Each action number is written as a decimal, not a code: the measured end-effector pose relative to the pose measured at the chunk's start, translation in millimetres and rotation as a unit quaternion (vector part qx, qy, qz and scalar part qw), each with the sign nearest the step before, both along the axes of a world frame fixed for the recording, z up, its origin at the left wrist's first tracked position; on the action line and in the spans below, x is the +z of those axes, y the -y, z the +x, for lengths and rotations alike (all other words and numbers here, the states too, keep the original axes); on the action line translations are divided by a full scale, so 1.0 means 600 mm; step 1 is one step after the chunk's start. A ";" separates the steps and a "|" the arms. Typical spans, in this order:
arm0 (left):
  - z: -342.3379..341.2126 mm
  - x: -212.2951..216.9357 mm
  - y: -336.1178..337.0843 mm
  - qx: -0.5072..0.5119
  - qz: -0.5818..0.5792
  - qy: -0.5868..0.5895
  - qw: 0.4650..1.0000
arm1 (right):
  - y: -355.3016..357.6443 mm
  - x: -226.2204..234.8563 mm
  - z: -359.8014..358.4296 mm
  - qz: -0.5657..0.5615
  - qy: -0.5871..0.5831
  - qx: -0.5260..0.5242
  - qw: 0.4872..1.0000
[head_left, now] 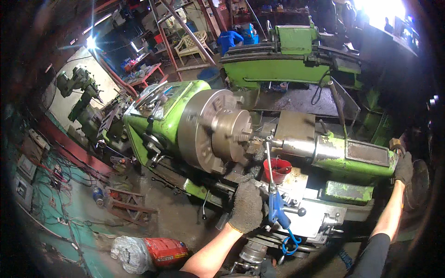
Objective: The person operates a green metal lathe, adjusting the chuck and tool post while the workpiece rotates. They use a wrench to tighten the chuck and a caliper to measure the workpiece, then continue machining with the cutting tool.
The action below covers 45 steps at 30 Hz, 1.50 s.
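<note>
My right hand (404, 169), in a dark knitted glove, is closed on the tailstock handwheel (419, 183) at the right end of a green lathe. My left hand (247, 207), gloved too, is low in front of the chuck (232, 134); its fingers are hidden. Just right of it a blue air gun (277, 211) stands with its long nozzle upward and a coiled blue hose below. The chuck looks blurred, on a large round faceplate (197, 129). A drill bit (257, 138) in the tailstock quill (296, 147) points at the chuck. A red bucket (278, 170) stands behind the air gun.
Tools lie on the green headstock (162, 104). A second green lathe (292, 69) stands behind, near a person in blue (229, 41). Cables run over the floor at left, by a metal stand (130, 204). A red sack (166, 251) lies at the lower left.
</note>
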<state>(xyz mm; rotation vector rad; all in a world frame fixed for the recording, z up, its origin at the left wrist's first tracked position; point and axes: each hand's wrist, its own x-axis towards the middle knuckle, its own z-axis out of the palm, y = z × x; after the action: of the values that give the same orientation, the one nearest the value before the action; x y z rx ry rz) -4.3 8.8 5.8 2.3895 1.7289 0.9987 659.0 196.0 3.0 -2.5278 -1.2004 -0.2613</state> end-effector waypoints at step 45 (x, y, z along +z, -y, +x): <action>-0.661 -0.899 0.184 0.308 -0.568 0.444 0.620 | 0.257 0.097 -0.852 -0.093 0.039 0.364 0.926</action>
<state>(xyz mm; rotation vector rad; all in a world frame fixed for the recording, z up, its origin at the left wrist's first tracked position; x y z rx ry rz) -401.1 -101.8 -533.6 0.3600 1.7592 0.5319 147.9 41.9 61.0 -2.0247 -2.1698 -0.0604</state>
